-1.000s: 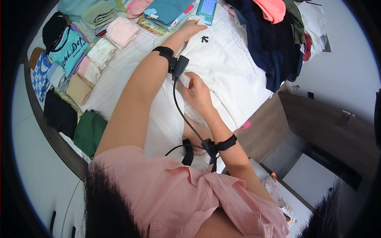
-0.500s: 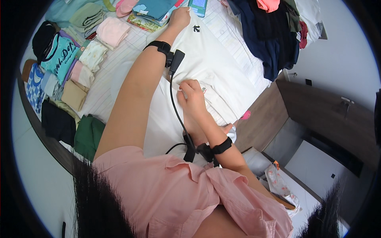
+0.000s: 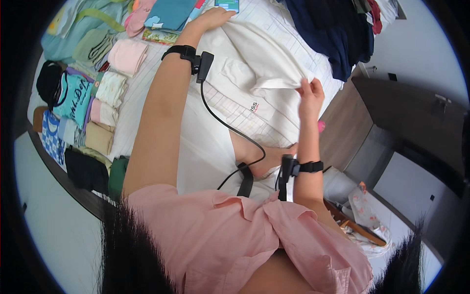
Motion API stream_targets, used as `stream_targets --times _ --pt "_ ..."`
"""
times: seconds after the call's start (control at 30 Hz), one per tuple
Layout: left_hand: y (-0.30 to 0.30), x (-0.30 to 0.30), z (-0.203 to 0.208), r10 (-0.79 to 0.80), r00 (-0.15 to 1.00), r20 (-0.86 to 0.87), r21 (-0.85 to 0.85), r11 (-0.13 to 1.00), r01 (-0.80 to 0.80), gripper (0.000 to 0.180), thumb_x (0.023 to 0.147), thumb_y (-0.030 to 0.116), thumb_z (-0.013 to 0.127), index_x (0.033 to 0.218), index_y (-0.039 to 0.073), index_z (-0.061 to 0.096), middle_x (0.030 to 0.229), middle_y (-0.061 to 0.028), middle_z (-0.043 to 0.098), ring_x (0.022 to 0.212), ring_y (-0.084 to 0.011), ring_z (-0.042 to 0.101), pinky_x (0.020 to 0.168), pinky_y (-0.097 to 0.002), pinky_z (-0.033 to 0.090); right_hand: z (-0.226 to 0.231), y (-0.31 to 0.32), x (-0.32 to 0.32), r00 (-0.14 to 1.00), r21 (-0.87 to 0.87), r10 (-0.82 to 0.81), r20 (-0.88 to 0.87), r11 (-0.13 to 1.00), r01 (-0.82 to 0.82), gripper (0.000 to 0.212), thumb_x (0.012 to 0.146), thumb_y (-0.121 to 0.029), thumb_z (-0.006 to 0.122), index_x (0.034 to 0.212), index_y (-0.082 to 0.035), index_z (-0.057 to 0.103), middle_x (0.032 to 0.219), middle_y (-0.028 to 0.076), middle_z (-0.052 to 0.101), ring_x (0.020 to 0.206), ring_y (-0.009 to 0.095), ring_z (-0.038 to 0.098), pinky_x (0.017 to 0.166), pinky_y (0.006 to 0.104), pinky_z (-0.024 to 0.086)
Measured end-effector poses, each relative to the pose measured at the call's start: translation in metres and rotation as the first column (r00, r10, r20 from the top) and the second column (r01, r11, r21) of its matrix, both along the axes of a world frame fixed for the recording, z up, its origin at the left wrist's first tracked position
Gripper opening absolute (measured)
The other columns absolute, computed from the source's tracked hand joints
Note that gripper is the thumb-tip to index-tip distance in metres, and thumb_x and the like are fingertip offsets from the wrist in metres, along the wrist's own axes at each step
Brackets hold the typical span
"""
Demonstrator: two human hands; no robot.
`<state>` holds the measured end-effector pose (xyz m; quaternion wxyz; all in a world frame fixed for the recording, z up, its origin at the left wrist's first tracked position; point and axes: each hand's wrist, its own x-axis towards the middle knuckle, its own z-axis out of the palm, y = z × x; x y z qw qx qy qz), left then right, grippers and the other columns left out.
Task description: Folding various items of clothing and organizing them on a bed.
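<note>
A white garment [image 3: 223, 73] with a small printed mark lies partly spread over the bed in front of me. My right hand [image 3: 311, 95] pinches its near right edge and holds that part lifted, so the cloth stretches in a raised fold. At the far left end of the cloth is my left hand [image 3: 218, 18], its fingers closed at the edge; the exact grip is partly hidden. A phone [image 3: 227, 5] with a lit screen lies just beyond the left hand. My bare foot [image 3: 267, 159] rests near the garment's close side.
Folded clothes, such as a pale pink one [image 3: 128, 56] and a turquoise one [image 3: 73, 100], line the left side. Dark blue clothes [image 3: 328, 34] are heaped at the far right. A cable [image 3: 235, 130] hangs between my wrist straps. The bed's right edge drops to a wooden floor [image 3: 345, 115].
My right hand has moved right and away from me, lifting the garment's edge. My left hand has shifted slightly left. The cloth is now drawn open, and striped bedsheet shows beneath it.
</note>
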<state>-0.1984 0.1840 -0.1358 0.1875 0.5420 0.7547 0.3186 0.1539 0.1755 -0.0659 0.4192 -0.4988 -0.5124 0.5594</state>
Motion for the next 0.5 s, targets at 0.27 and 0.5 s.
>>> stream_targets --times 0.27,0.5 --pt "0.003 0.001 0.022 -0.275 0.956 0.102 -0.179 0.940 0.290 0.027 0.069 0.025 0.056 0.083 0.003 0.061 0.074 -0.0101 0.061 0.070 -0.0195 0.056 0.064 -0.0313 0.043 -0.022 -0.020 0.037 0.948 -0.203 0.128 0.291 0.977 -0.069 0.024 0.084 -0.022 0.058 0.097 -0.004 0.048 0.073 0.008 0.060 0.062 0.011 0.055 0.052 0.0223 0.044" --pt "0.013 -0.003 -0.010 -0.289 0.957 -0.011 -0.040 0.957 0.288 0.023 0.072 0.020 0.051 0.086 0.005 0.062 0.079 -0.0141 0.063 0.075 -0.0280 0.059 0.069 -0.0347 0.046 -0.023 -0.020 -0.022 0.871 0.038 0.137 0.471 0.984 -0.175 0.044 0.072 -0.019 0.064 0.106 -0.005 0.040 0.067 0.010 0.059 0.056 0.014 0.053 0.051 0.0256 0.042"
